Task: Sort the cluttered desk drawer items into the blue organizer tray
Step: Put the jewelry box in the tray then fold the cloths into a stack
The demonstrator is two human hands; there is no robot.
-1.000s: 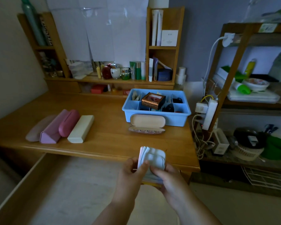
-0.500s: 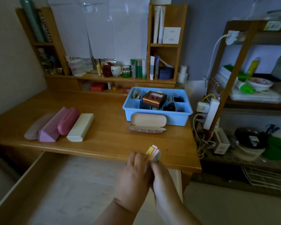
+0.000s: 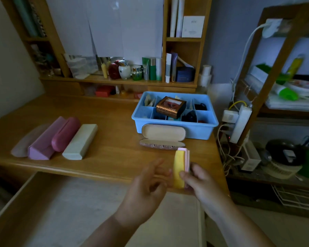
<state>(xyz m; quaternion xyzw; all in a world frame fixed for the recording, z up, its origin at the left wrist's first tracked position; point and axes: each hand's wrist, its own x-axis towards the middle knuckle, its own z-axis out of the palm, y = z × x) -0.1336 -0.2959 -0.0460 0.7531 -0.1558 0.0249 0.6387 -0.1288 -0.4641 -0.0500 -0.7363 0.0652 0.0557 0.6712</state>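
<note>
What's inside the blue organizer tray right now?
The blue organizer tray has a brown gift box resting across its dividers, pale packets in the back-left compartment and dark items on the right. Whatever lies beneath the box is hidden.

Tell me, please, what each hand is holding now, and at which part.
The right hand pinches a small upright stack of yellow and pink pads at its lower part. The left hand, fingers loosely spread, holds nothing.

Right hand [image 3: 197, 180] fingers curled, pinching; left hand [image 3: 146, 186] beside it, fingers loosely spread.
</note>
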